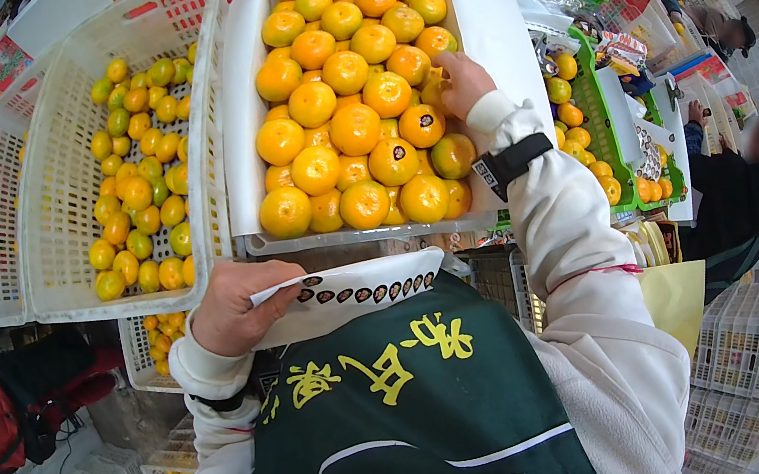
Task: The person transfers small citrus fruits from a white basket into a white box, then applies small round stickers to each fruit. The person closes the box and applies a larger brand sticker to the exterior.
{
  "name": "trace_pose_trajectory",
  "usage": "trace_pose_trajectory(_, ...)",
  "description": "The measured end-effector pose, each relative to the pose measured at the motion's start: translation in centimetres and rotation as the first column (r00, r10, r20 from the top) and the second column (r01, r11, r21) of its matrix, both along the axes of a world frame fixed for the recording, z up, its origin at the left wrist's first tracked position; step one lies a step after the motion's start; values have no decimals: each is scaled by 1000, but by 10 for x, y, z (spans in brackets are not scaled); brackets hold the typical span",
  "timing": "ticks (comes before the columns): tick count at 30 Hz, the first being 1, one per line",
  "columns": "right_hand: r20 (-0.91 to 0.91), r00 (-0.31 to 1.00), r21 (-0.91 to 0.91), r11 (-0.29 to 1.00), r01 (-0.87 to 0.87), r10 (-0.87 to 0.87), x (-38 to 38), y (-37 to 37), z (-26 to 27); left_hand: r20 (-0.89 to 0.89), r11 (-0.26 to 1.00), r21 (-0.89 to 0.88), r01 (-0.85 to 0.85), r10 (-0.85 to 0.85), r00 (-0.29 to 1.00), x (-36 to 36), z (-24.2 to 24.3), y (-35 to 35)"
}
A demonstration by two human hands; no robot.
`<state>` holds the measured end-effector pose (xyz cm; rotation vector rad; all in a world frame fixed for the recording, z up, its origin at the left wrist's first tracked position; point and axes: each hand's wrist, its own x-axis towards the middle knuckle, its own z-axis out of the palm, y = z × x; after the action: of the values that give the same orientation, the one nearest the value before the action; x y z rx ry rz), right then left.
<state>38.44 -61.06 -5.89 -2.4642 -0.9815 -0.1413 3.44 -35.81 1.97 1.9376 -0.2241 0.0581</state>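
Note:
My left hand (pixel 243 307) grips a white sheet of stickers (pixel 358 288), which bears small dark oval stickers along its upper edge. The fingers of my right hand (pixel 467 83) touch an orange citrus fruit (pixel 434 92) at the right side of a lined crate; whether they hold a sticker is hidden. Many orange citrus fruits (pixel 354 129) are piled in this crate, between white paper flaps (pixel 497 41). Two fruits near my right hand, one (pixel 424 136) just below it and another (pixel 395 172) lower left, carry a dark sticker.
A white plastic crate (pixel 66 208) with smaller yellow-green citrus fruits (pixel 136 193) stands at the left. Green crates (pixel 593 115) with fruit and packets are at the right. Several people sit or stand further right, one in dark clothes (pixel 739 204). Stacked crates (pixel 752 339) stand at the lower right.

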Motion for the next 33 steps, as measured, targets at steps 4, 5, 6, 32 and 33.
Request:
trace_pose_trajectory(4,158,984,-161,985,-61,87,-17,-7,-5,-17,997,0,-75,75,997,-4,-6,0)
trace_pose_trajectory(5,217,967,-179,979,-99,138,-17,-8,-5,-10,993,10,-122,122,993,-5,-8,-1)
trace_pose_trajectory(6,255,960,-165,983,-75,116,-16,-9,-2,-56,972,-104,-210,205,977,-5,-10,-3)
trace_pose_trajectory(32,249,746,138,740,-659,618,-186,89,103,-232,773,-571,-276,171,958,51,-38,-39)
trace_pose_trajectory(33,278,745,123,747,-653,606,-188,90,101,-236,807,-518,-285,186,954,51,-38,-37)
